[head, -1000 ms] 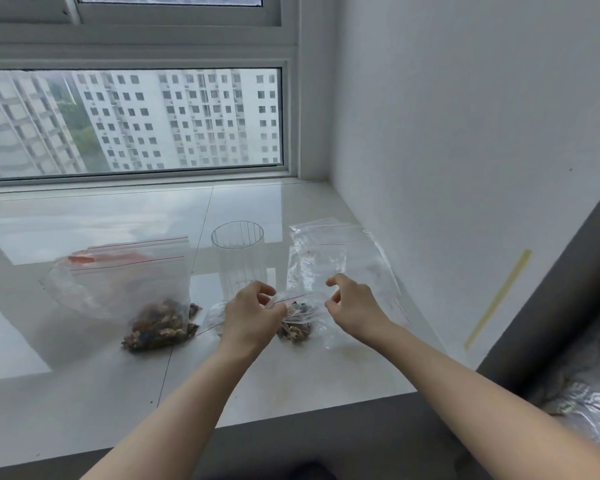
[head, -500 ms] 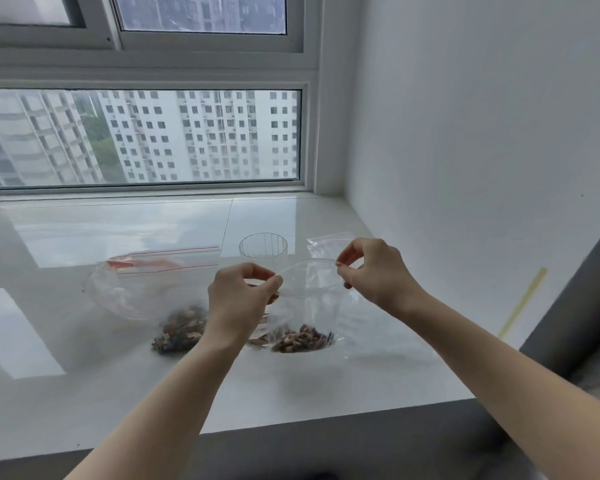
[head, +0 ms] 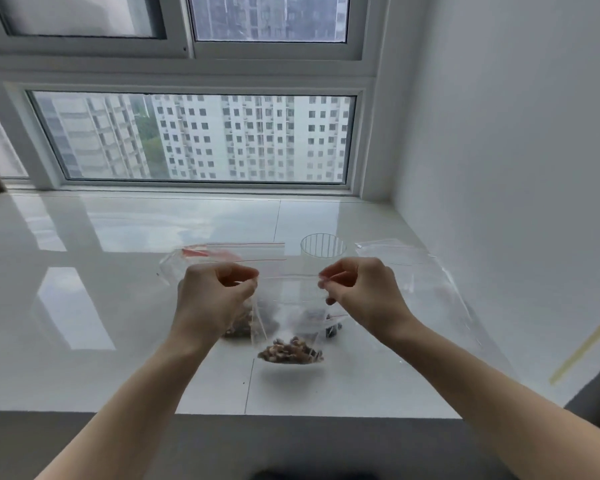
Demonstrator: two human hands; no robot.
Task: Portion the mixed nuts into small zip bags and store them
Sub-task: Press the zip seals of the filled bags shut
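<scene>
Above the glossy white stone sill (head: 118, 341), small clear plastic zip bag (head: 288, 317) hangs upright: zip edge on top running left-right, brown mixed nuts (head: 290, 351) pooled at the bottom. My left hand (head: 215, 299) pinches the top-left corner, my right hand (head: 364, 292) the top-right, both closed tight on the seal strip. Behind: larger clear zip bag with red stripe (head: 222, 258), ribbed clear glass tumbler (head: 323, 247), flat empty clear bag (head: 420, 282) on the right.
</scene>
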